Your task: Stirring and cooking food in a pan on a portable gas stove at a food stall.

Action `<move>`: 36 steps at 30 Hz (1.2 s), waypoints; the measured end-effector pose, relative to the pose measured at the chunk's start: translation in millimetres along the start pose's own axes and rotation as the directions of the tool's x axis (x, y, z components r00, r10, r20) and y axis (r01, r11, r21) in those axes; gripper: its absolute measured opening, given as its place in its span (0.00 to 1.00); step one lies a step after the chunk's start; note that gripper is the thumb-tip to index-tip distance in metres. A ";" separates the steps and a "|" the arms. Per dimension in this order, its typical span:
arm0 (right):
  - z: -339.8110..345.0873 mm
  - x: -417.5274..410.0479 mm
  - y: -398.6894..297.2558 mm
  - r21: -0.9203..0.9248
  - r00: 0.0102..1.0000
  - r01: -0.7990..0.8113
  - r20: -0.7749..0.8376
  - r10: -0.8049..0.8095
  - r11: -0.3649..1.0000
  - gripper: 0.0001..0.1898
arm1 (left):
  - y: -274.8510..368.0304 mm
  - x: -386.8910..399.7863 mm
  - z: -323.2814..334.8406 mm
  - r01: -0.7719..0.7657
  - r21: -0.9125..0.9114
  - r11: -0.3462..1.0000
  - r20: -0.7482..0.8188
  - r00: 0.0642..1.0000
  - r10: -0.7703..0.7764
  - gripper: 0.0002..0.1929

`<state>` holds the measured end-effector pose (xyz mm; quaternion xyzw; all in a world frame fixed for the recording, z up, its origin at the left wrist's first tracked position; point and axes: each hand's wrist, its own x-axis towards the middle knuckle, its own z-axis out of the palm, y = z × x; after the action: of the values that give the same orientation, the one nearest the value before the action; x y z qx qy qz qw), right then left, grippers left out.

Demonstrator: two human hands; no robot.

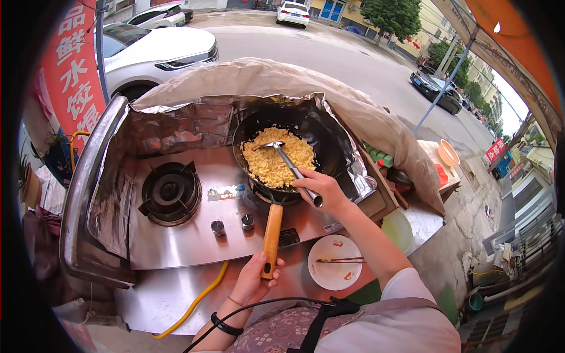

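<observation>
A dark wok [247, 128] sits over the right burner of a steel gas stove [172, 247]. Crumbly yellow food that looks like scrambled egg [278, 163] fills its middle. My left hand [255, 279] grips the lower end of the wok's wooden handle [273, 225]. In my right hand [324, 189] is a metal spatula [289, 163], its blade resting in the food. A white bowl [329, 276] with a pair of chopsticks [342, 260] lying in it stands by my right forearm, below the stove.
The left burner [170, 189] is bare. Crumpled foil [112, 212] lines the stove's surround. A yellow hose [194, 304] crosses the counter's front. Beige sheeting [282, 79] drapes the far edge. A pale green bowl [397, 229] stands right. Past the stall are a white car [154, 53] and a road.
</observation>
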<state>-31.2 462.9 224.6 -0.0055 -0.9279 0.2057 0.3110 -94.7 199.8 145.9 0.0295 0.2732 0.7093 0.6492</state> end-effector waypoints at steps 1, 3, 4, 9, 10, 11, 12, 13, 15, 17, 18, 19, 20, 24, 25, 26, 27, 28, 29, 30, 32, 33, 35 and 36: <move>-3.7 -0.8 -2.2 0.000 1.000 0.000 -0.001 0.000 1.000 0.09 | 1.2 0.1 0.4 -0.001 0.007 1.000 -0.003 1.000 0.001 0.14; -14.3 -2.5 -14.5 -0.078 0.993 0.007 -0.115 -0.016 0.997 0.10 | -0.6 -0.3 -2.1 0.001 0.002 1.000 -0.004 1.000 -0.001 0.14; -16.4 -5.8 -22.6 -0.067 0.991 0.010 -0.134 -0.019 0.998 0.10 | -1.5 -0.8 -3.3 0.004 -0.004 1.000 -0.005 1.000 -0.004 0.14; -25.4 -26.2 -15.3 -0.031 1.000 -0.025 -0.005 0.025 0.999 0.11 | 0.2 -0.3 2.2 -0.001 0.004 1.000 0.010 1.000 0.001 0.14; -31.0 -24.8 -23.2 -0.043 0.999 -0.020 -0.025 0.019 0.999 0.11 | 0.6 -1.3 1.5 0.000 0.012 1.000 -0.008 1.000 0.000 0.14; -34.4 -23.0 -31.3 -0.056 0.999 -0.016 -0.045 0.013 0.998 0.12 | 0.5 -0.2 -0.5 -0.006 0.009 1.000 -0.016 1.000 0.006 0.14; -37.7 -26.5 -41.6 -0.036 0.999 -0.023 -0.032 0.022 0.999 0.13 | -0.3 1.0 -1.6 -0.014 0.013 1.000 -0.002 1.000 0.014 0.14; -35.7 -31.6 -39.2 -0.039 0.999 -0.027 -0.031 0.026 0.999 0.13 | -1.0 1.2 -2.2 -0.022 0.018 1.000 0.012 1.000 0.022 0.14; -31.8 -38.3 -29.7 0.022 0.995 -0.080 0.065 0.078 0.997 0.11 | -0.9 0.3 -1.1 -0.013 0.008 1.000 -0.009 1.000 0.013 0.15; -48.8 -40.1 -34.6 -0.035 0.995 -0.089 0.048 0.090 0.995 0.11 | -0.9 1.8 0.5 -0.006 -0.002 1.000 -0.028 1.000 0.006 0.16; -55.1 -35.6 -47.3 -0.020 0.997 -0.068 0.043 0.069 0.997 0.12 | -0.2 0.9 -1.6 -0.010 0.000 1.000 -0.010 1.000 0.010 0.15; -58.9 -35.5 -56.0 -0.013 0.998 -0.054 0.036 0.055 0.998 0.14 | -1.0 -0.5 -2.3 -0.006 0.002 1.000 0.013 1.000 0.006 0.15; -53.0 -40.9 -57.8 -0.029 0.997 -0.069 0.024 0.070 0.997 0.16 | -0.4 -1.5 -2.8 -0.007 -0.001 1.000 0.009 1.000 0.007 0.15; -51.7 -50.8 -46.3 -0.015 0.991 -0.100 0.083 0.101 0.995 0.16 | 0.2 -0.6 3.5 -0.001 0.000 1.000 0.025 1.000 0.001 0.15; -58.3 -48.8 -53.5 -0.019 0.992 -0.090 0.083 0.091 0.996 0.15 | 0.3 -1.5 3.5 0.006 0.007 1.000 0.004 1.000 -0.006 0.14; -65.0 -47.0 -60.7 -0.023 0.993 -0.080 0.083 0.082 0.996 0.14 | 0.8 -1.0 2.6 0.000 0.005 1.000 0.000 1.000 0.000 0.14; -68.5 -48.6 -66.3 -0.033 0.994 -0.078 0.080 0.081 0.996 0.14 | 0.8 -0.9 1.7 -0.005 -0.002 1.000 0.015 1.000 0.005 0.14; -62.4 -48.7 -70.1 -0.027 0.991 -0.079 0.103 0.081 0.997 0.14 | 0.5 -1.4 0.8 -0.010 -0.008 1.000 0.030 0.999 0.011 0.14; -60.6 -50.6 -67.1 -0.028 0.991 -0.082 0.104 0.084 0.996 0.14 | 0.2 -3.0 0.0 -0.008 -0.009 1.000 0.030 1.000 0.008 0.14; -59.1 -49.9 -59.5 -0.022 0.987 -0.107 0.117 0.109 0.994 0.13 | 1.2 -2.1 0.4 -0.004 -0.010 1.000 0.021 1.000 0.004 0.14; -64.9 -40.8 -55.0 -0.025 0.986 -0.162 0.043 0.163 0.987 0.10 | 2.7 1.1 -0.1 -0.004 -0.014 1.000 0.014 1.000 0.004 0.14; -72.9 -34.1 -47.6 -0.044 0.992 -0.107 -0.068 0.104 0.993 0.09 | 1.5 3.1 0.3 0.001 -0.010 1.000 0.018 1.000 -0.001 0.13; -88.0 -8.5 -39.2 -0.008 0.970 -0.178 -0.170 0.174 0.984 0.07 | -0.2 -0.5 -0.7 0.003 -0.011 1.000 0.013 1.000 -0.003 0.13; -97.0 5.2 -35.9 -0.014 0.938 -0.307 -0.174 0.300 0.952 0.07 | 0.7 -0.3 1.0 0.002 -0.011 1.000 0.022 1.000 -0.001 0.13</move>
<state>25.1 467.4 311.4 -0.1723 -0.8901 0.2307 0.3532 -94.9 199.8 147.1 0.0337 0.2621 0.7099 0.6528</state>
